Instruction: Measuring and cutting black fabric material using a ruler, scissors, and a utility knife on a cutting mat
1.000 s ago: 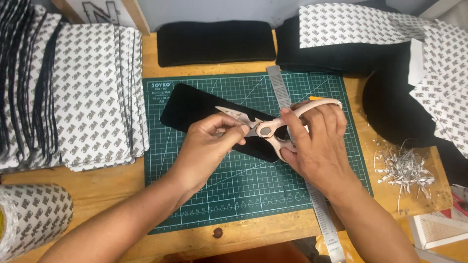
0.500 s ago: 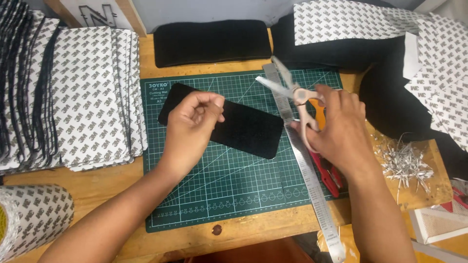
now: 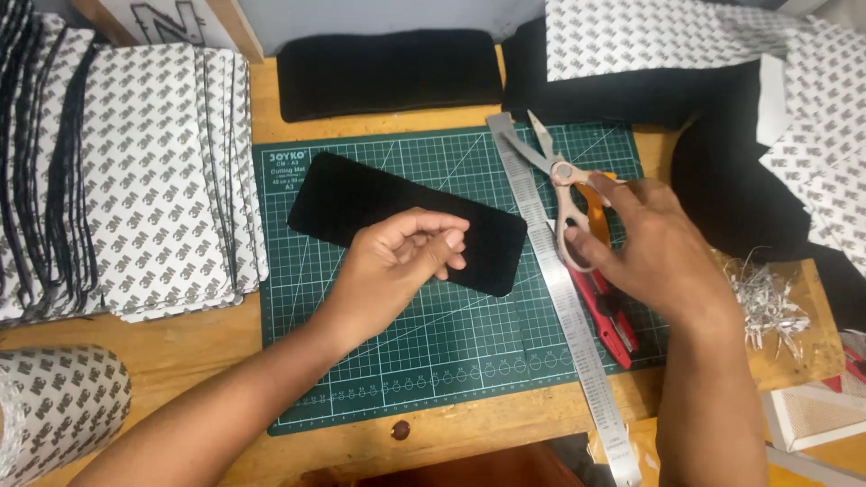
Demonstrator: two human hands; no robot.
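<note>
A black rounded rectangular piece (image 3: 361, 203) lies slanted on the green cutting mat (image 3: 451, 361). My left hand (image 3: 397, 261) hovers over its right half with the fingers curled in against the thumb; I see nothing in it. My right hand (image 3: 654, 248) holds the handles of pale pink scissors (image 3: 552, 162) at the mat's right side. The blades are apart and point up and left across a steel ruler (image 3: 577, 352). A red utility knife (image 3: 609, 311) lies just right of the ruler, partly under my right hand.
Stacks of sheets with patterned white backing (image 3: 153, 180) fill the left side, with a roll of the same material (image 3: 54, 406) at the bottom left. A black pad (image 3: 388, 72) lies behind the mat. Black sheet material (image 3: 731, 180) and silvery offcuts (image 3: 767, 302) sit at the right.
The scissors left the black piece: my right hand carried them right and up, then lowered them across the ruler. My left hand lifted off the piece and curled above it.
</note>
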